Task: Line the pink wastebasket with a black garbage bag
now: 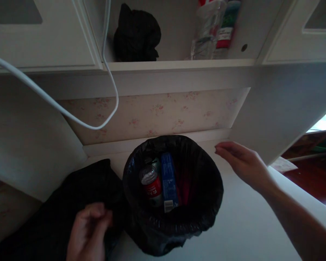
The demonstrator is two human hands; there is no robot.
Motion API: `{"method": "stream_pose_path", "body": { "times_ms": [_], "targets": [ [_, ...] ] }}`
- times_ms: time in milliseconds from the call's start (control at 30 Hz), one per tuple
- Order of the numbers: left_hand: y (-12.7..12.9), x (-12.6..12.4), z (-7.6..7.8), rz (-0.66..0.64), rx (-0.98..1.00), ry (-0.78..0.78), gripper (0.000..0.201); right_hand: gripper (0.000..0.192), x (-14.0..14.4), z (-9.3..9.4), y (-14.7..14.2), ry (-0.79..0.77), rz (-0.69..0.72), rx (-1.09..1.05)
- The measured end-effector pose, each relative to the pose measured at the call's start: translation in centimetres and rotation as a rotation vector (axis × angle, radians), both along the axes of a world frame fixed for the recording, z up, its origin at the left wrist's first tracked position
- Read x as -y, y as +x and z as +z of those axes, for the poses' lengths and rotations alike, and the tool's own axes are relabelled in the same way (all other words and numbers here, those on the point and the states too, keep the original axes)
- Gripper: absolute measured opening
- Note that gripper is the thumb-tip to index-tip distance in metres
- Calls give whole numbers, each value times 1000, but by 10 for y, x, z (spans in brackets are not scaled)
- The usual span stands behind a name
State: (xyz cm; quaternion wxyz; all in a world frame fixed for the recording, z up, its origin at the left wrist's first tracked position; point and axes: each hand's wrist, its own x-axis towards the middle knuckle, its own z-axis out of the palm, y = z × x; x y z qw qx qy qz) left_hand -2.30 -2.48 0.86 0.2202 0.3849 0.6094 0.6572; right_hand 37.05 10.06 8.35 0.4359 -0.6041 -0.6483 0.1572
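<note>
A trash bin (206, 181) lined with a black plastic bag stands on the white surface, the bag folded over its rim. Inside it lie a clear bottle with a red label (153, 186) and an upright blue box (168, 177); something dark pink shows beside them. My left hand (88, 232), smeared by motion, is left of the bin with its fingers curled, above a dark black bag or cloth (78, 188). To the right of the rim, apart from it, my right hand (239, 161) has its fingertips drawn together, with nothing visible in them.
Overhead, an open shelf (179, 65) holds a bundled black bag (137, 34), a clear plastic container (206, 32) and a green-and-red bottle (226, 27). A white cable (78, 125) hangs in a loop at the left. Side panels (285, 108) flank the bin.
</note>
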Motion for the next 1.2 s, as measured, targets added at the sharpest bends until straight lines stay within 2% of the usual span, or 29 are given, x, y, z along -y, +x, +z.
{"method": "stream_pose_path", "body": {
  "times_ms": [67,133,200,233,267,333,400,467,533,600,767,833,900,967,1100,1200],
  "targets": [
    [1,-33,46,-117,-341,39,17,41,-25,30,-36,106,209,194],
    [7,-76,81,-322,-650,8,17,45,-52,44,-72,231,411,502],
    [16,-121,101,-446,-987,-59,36,65,-79,44,-101,201,502,762],
    [22,-141,106,-500,-1064,-73,47,73,-91,42,-111,170,535,801],
    [27,-160,107,-551,-1116,-83,57,76,-101,39,-118,138,552,832],
    [35,-187,104,-626,-1200,-113,71,60,-117,33,-124,83,553,848],
    [39,-203,98,-669,-1255,-148,67,38,-126,30,-123,58,509,843],
    [39,-211,93,-695,-1279,-177,49,37,-133,30,-116,56,436,808],
    [37,-215,90,-704,-1274,-204,34,42,-138,30,-107,56,378,755],
    [34,-216,89,-684,-1262,-238,28,40,-142,28,-98,46,381,701],
    [30,-222,88,-583,-1229,-323,30,48,-137,22,-94,63,546,567],
    [30,-227,88,-586,-1196,-333,29,59,-134,21,-100,79,644,562],
    [29,-230,87,-604,-1150,-328,29,54,-135,20,-104,74,707,576],
    [28,-230,86,-631,-1097,-312,31,38,-138,18,-106,51,699,568],
    [23,-223,86,-721,-1007,-302,36,39,-143,16,-96,-22,631,502],
    [17,-217,90,-775,-955,-362,36,39,-142,18,-84,-73,567,439]
  ]
}}
